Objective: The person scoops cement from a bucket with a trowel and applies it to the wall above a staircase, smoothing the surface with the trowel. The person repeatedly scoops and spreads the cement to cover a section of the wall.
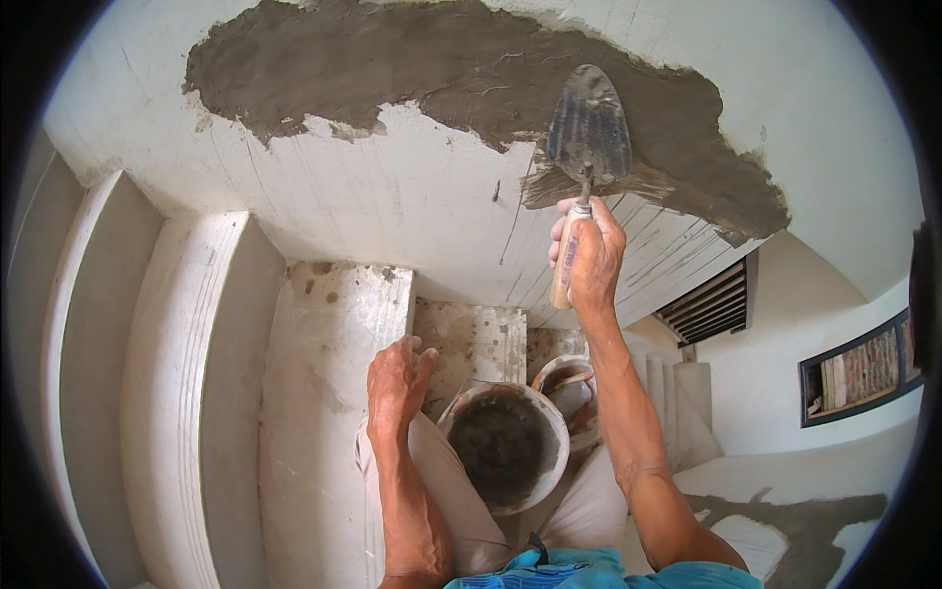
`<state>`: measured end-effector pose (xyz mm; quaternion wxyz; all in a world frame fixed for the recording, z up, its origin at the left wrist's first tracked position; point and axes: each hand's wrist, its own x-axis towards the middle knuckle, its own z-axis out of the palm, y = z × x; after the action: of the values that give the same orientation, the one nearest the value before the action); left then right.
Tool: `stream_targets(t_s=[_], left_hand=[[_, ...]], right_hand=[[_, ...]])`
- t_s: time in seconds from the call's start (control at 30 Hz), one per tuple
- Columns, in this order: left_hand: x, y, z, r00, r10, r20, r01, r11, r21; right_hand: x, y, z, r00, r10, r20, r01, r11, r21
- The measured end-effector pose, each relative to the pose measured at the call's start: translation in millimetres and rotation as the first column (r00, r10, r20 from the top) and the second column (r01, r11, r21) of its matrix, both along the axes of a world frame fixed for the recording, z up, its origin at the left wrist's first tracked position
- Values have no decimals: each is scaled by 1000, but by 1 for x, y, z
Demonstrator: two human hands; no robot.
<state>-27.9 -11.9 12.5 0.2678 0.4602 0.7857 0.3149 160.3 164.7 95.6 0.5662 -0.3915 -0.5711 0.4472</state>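
Note:
My right hand (pixel 594 250) grips the wooden handle of a pointing trowel (pixel 590 123). The trowel's leaf-shaped metal blade points up the wall and lies over a band of wet grey mortar (pixel 392 64). Thin smears and drips streak the white wall (pixel 392 196) below this band. My left hand (pixel 397 383) is beside my left knee, its fingers curled in and nothing seen in them. Between my knees stands a round bucket (pixel 557 461) with dark grey mortar (pixel 498 439) inside, below both hands.
Just past the bucket is a second, smaller bucket (pixel 549 371) with a tool partly seen in it. Concrete steps (pixel 182 324) rise to the left, and splattered steps (pixel 471 334) lie ahead. On the right are a slatted opening (pixel 708 301), a dark-framed window (pixel 859 373) and a grey mortar patch (pixel 814 530).

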Motion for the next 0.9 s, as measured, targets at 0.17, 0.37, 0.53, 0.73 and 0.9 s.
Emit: stream_targets(t_s=[0.17, 0.37, 0.53, 0.73, 0.9], left_hand=[[0, 2, 0, 1000, -21, -12, 20, 1000, -18], [1, 2, 1, 999, -4, -54, 5, 1000, 18], [0, 0, 1, 999, -13, -38, 13, 1000, 3], [2, 3, 0, 1000, -26, -17, 26, 1000, -13], [1, 2, -1, 999, -17, -27, 17, 1000, 7]], right_hand=[[-9, -11, 10, 997, 30, 67, -31, 999, 18], [-28, 3, 21, 977, 53, 206, -79, 989, 123], [-4, -7, 21, 996, -17, 86, 19, 1000, -24], [-2, -19, 25, 994, -33, 106, 35, 999, -21], [-9, -9, 36, 992, 12, 128, -9, 1000, -28]])
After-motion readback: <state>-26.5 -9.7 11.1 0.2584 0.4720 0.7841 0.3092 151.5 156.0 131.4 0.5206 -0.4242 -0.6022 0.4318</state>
